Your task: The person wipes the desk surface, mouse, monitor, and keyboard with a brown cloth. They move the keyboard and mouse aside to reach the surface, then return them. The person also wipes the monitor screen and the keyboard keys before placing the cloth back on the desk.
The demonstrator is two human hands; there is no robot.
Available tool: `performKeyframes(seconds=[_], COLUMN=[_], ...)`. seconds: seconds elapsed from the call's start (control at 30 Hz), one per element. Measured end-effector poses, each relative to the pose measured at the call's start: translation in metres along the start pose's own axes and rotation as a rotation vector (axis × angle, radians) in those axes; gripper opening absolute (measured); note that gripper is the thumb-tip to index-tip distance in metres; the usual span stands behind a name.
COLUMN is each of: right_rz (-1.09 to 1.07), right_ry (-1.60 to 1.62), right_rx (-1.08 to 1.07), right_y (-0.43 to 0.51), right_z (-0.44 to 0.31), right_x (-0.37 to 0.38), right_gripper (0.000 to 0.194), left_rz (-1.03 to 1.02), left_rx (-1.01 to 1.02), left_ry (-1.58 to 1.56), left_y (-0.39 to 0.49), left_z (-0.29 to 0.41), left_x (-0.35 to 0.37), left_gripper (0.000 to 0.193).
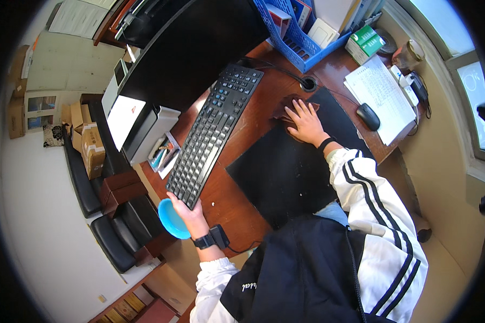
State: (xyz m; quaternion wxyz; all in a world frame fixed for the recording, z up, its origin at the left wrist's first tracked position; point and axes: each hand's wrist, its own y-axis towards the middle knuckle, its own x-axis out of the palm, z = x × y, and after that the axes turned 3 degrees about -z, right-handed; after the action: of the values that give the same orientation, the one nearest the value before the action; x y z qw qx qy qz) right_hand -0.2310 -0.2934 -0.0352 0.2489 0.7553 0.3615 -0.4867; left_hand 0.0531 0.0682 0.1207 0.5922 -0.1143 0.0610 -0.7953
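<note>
My left hand [188, 212] grips the near end of a black computer keyboard [216, 133], which slants up and away across the desk. Beneath that hand and wrist is a light blue plastic bowl [170, 220]. My right hand [307, 123] lies palm down with spread fingers on a brown cloth [285, 113], at the upper edge of a black desk mat [287, 173]. Most of the cloth under the palm is hidden. Both lie on the reddish-brown wooden desk [242, 226].
A monitor [194, 48] stands behind the keyboard. A blue file rack [307, 60], a green and white box [365, 44], written papers [382, 97], a black mouse [367, 116] and a power strip [404, 87] are on the right. A pen holder [163, 153] stands left, and a cable hole [308, 84] lies beyond the mat.
</note>
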Motion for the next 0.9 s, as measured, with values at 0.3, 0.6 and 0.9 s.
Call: performKeyframes(seconds=[0.3, 0.6, 0.9], right_rz=[0.080, 0.002, -0.304], right_ry=[0.109, -0.107, 0.189], right_rx=[0.110, 0.157, -0.464], right_y=[0.130, 0.168, 0.063], right_z=[0.011, -0.030, -0.188], right_x=[0.018, 0.033, 0.080], right_gripper=[0.075, 0.071, 0.060], left_rz=[0.066, 0.030, 0.092], left_rx=[-0.024, -0.163, -0.251], left_ry=[-0.033, -0.359, -0.271], left_y=[0.012, 0.028, 0.056], left_z=[-0.001, 0.000, -0.001], left_x=[0.010, 0.024, 0.051], left_gripper=[0.047, 0.047, 0.052])
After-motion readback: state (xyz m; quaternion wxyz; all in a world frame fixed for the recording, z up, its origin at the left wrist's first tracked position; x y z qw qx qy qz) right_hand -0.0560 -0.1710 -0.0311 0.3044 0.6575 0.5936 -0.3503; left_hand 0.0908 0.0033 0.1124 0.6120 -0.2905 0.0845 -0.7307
